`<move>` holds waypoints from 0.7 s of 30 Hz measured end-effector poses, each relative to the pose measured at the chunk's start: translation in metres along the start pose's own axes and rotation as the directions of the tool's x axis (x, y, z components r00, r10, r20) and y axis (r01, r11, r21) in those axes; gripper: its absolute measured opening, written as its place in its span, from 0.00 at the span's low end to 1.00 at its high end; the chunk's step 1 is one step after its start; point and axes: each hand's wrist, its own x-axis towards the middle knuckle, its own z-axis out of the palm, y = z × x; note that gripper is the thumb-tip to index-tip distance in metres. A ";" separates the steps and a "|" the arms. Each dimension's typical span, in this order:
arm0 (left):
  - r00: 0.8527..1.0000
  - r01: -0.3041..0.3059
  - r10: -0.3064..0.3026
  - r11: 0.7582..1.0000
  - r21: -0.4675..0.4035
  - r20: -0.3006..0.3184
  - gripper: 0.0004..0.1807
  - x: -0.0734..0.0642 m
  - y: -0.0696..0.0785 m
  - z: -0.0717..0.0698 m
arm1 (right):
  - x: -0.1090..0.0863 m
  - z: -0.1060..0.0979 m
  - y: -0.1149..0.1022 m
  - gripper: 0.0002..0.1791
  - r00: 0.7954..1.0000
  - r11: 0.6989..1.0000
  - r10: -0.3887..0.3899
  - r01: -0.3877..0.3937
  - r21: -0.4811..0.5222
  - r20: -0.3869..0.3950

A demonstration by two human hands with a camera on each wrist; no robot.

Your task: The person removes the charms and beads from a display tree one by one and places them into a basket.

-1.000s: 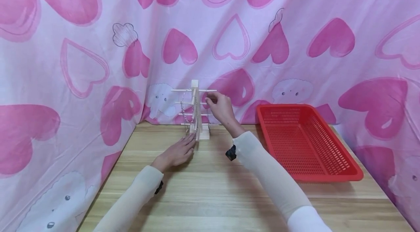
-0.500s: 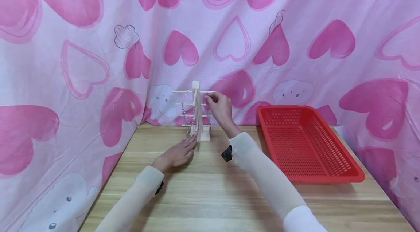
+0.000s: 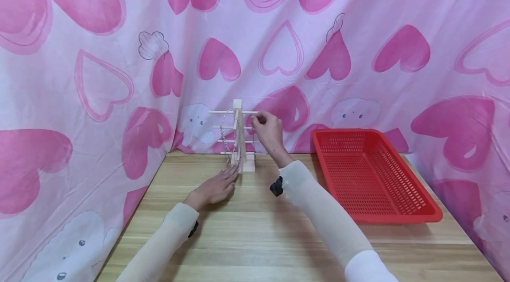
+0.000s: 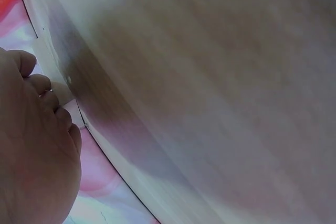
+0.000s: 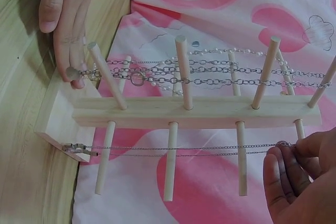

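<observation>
A pale wooden jewelry stand (image 3: 241, 142) with pegs on its sides stands at the table's far side. Near its top right peg, my right hand (image 3: 268, 131) pinches the upper end of a thin silver necklace (image 5: 210, 147). Its two strands run down along the pegs in the right wrist view, to a small metal pendant (image 5: 77, 147) by the base. My left hand (image 3: 213, 187) lies low with straight fingers at the foot of the stand. On the other side hang thicker chain necklaces (image 5: 210, 71) and one with white beads (image 5: 215, 52).
A red perforated plastic basket (image 3: 366, 175) sits on the right of the wooden table (image 3: 247, 237). Pink heart-patterned cloth (image 3: 275, 47) hangs behind the table and along its sides. Pegs (image 5: 169, 171) stick out from the post close to the right hand.
The right wrist has shifted slightly left, with its fingers still by the top right peg. My left hand stays at the stand's foot.
</observation>
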 end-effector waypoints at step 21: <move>1.000 -0.002 0.001 1.000 -0.025 -0.004 0.33 0.000 0.000 -0.001 | 0.018 -0.029 -0.001 0.08 0.987 0.989 -0.145 0.143 -0.048 -0.062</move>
